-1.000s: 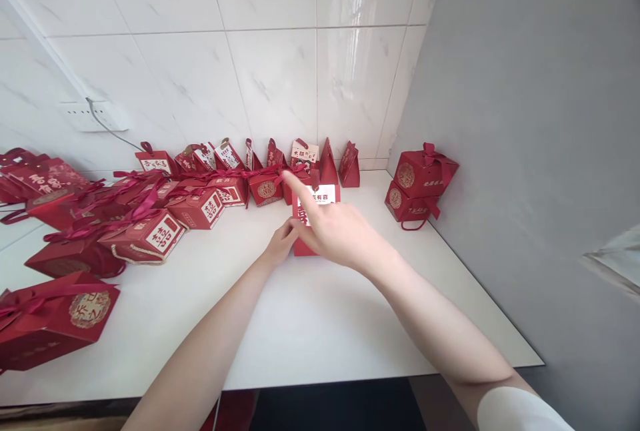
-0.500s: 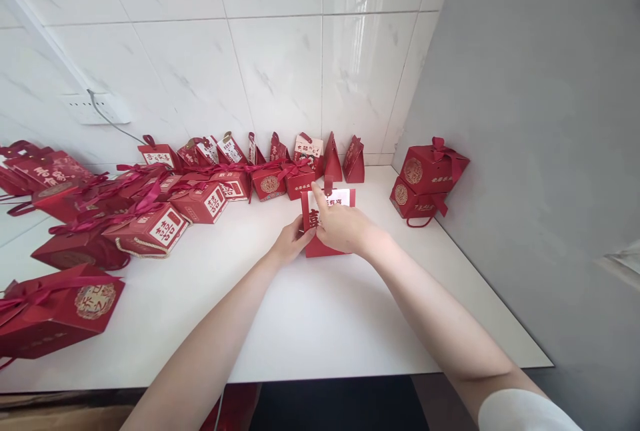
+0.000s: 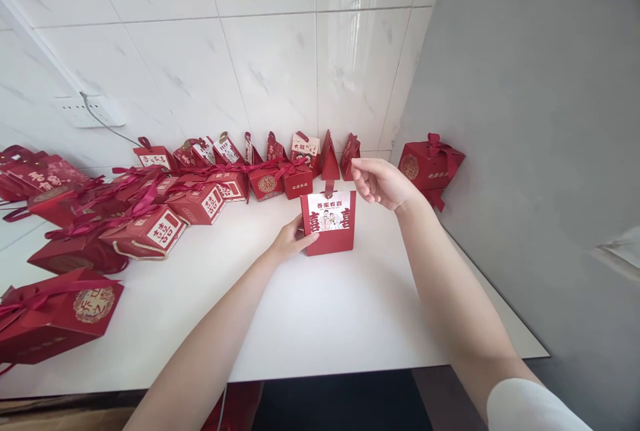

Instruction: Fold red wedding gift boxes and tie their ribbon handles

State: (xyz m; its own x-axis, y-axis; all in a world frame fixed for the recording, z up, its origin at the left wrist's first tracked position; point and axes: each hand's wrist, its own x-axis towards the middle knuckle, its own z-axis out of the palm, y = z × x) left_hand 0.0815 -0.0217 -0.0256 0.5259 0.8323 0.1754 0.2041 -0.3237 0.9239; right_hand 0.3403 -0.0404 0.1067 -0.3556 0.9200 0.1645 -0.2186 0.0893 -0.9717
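Observation:
A small red gift box [image 3: 329, 224] with a white picture label stands upright on the white table [image 3: 320, 324]. My left hand [image 3: 290, 241] rests against the box's left side, thumb on its front edge. My right hand [image 3: 380, 182] hovers above and to the right of the box, fingers loosely curled and holding nothing. The box's front label is in full view.
Several red gift boxes with ribbons [image 3: 200, 181] line the tiled back wall and spread over the table's left side. Two stacked red boxes [image 3: 431, 165] stand against the grey wall on the right. A larger red bag [image 3: 55, 317] lies at the near left. A wall socket [image 3: 90, 111] has a cable plugged in.
My right hand has lifted off the front of the box and moved up and to the right, uncovering the label. My left hand stays at the box's left side.

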